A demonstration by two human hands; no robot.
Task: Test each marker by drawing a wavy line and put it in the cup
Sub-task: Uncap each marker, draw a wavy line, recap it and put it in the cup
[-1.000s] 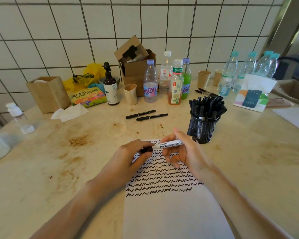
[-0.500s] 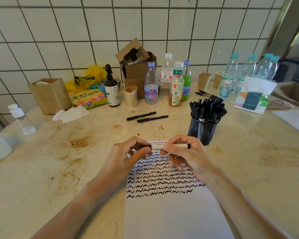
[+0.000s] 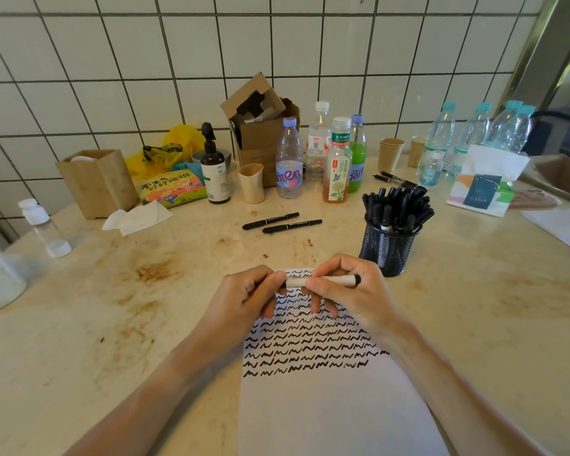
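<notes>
Marker (image 3: 323, 281) held level above paper (image 3: 326, 406), both hands on it: left hand (image 3: 244, 296) clenched round cap end, right hand (image 3: 346, 291) pinching white barrel

Marker judged light, rigid, smooth plastic; slip likely if pinched loosely. Barrel best gripped mid-length, cap taken at far end for straight pull or push

Cup (image 3: 389, 248) near, beyond right hand, crowded with markers; light mesh, tipping judged possible

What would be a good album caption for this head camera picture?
Both hands hold a white marker over wavy-lined paper beside the mesh cup.
</notes>
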